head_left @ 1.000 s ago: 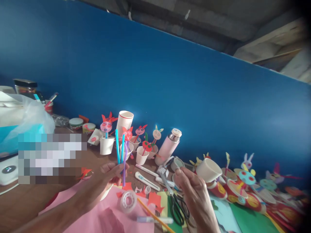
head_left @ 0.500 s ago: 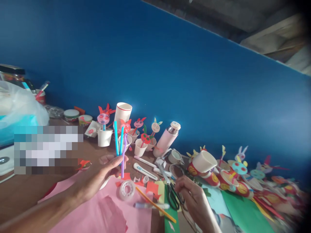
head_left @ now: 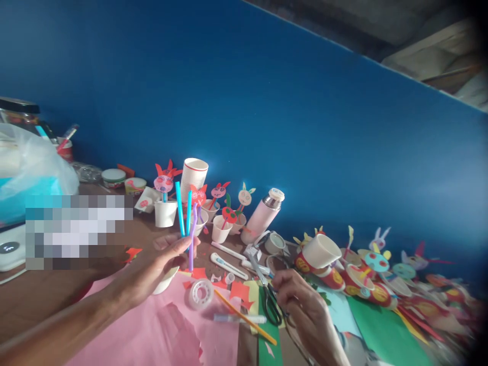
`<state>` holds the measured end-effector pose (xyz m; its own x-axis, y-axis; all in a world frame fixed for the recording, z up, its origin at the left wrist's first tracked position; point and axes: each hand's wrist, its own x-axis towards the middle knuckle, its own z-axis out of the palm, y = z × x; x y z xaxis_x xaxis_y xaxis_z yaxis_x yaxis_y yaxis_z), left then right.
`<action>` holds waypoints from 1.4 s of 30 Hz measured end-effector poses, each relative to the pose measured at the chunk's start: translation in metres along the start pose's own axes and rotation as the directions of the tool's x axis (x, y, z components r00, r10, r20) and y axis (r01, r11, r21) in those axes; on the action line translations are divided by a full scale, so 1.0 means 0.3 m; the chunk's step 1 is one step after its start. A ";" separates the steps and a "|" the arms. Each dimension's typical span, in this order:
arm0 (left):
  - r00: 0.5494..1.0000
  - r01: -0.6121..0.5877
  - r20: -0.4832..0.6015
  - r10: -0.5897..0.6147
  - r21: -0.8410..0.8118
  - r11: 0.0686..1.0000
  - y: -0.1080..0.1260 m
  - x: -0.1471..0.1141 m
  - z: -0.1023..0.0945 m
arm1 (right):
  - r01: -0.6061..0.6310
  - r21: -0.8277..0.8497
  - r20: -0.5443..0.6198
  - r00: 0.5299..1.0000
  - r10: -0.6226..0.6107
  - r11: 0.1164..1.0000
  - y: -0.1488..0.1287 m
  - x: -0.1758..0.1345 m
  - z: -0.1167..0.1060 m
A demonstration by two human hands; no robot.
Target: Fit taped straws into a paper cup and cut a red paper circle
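Note:
My left hand point(head_left: 171, 254) is closed around a few straws, pinched between thumb and fingers. Two are blue point(head_left: 179, 208) and stand up above the hand; one purple straw point(head_left: 193, 226) crosses the thumb and reaches below it. A white paper piece or cup point(head_left: 166, 281) shows partly beneath that hand. Over on the right, my right hand point(head_left: 303, 302) has its fingers curled together beside black-handled scissors point(head_left: 271, 307). Whatever it may hold is hidden by the fingers. Between the hands lie a tape roll point(head_left: 201, 294), a yellow pencil-like stick point(head_left: 244, 316) and a capped marker point(head_left: 238, 318).
Paper cups with paper animal faces point(head_left: 165, 214) stand along the blue wall, near a pink thermos point(head_left: 261, 218). A white utility knife point(head_left: 229, 266) lies behind the tape. Pink paper point(head_left: 152, 335) covers the front. More decorated cups point(head_left: 322, 251) and green paper point(head_left: 385, 325) are at right.
The straws in my left hand have shifted slightly up and left, the blue ones tilting a little apart. My right hand stays curled near the scissors, and the view has shifted slightly.

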<state>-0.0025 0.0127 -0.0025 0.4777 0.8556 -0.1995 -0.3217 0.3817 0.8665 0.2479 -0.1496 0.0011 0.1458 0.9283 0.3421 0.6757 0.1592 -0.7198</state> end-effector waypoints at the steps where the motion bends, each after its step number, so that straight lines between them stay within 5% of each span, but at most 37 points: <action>1: 1.000 -0.004 -0.004 0.004 0.001 1.000 0.006 -0.002 0.002 | 0.030 0.027 -0.018 0.999 -0.030 0.999 -0.005 -0.004 -0.006; 9: 0.999 -0.047 0.022 0.046 0.042 0.998 0.035 -0.014 0.013 | -0.029 0.191 0.009 1.000 0.027 0.981 -0.012 -0.015 -0.039; 12: 0.999 -0.036 -0.015 0.037 0.029 0.999 0.029 -0.011 0.016 | -0.067 0.220 -0.067 0.994 0.084 0.973 -0.001 -0.012 -0.027; 18: 0.997 -0.008 -0.076 0.008 0.012 1.000 0.024 -0.013 0.016 | -0.190 0.000 -0.197 0.963 0.186 0.982 -0.027 -0.017 0.019; 24: 0.999 0.010 -0.046 -0.007 0.064 0.998 0.020 -0.017 0.012 | -0.254 -0.018 -0.156 0.956 0.248 0.967 -0.012 0.000 0.043; 34: 0.998 0.064 0.003 -0.065 0.133 0.989 -0.025 0.025 -0.035 | -0.245 -0.025 0.127 0.961 0.246 0.969 -0.015 0.012 0.093; 42: 0.999 0.054 -0.008 -0.054 0.072 0.996 -0.014 0.016 -0.012 | -0.290 -0.011 0.104 0.952 0.289 0.957 -0.009 0.009 0.091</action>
<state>-0.0018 0.0163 -0.0088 0.4879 0.8366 -0.2492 -0.2357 0.4012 0.8851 0.2267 -0.1383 -0.0126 0.2592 0.9643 0.0545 0.6125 -0.1205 -0.7812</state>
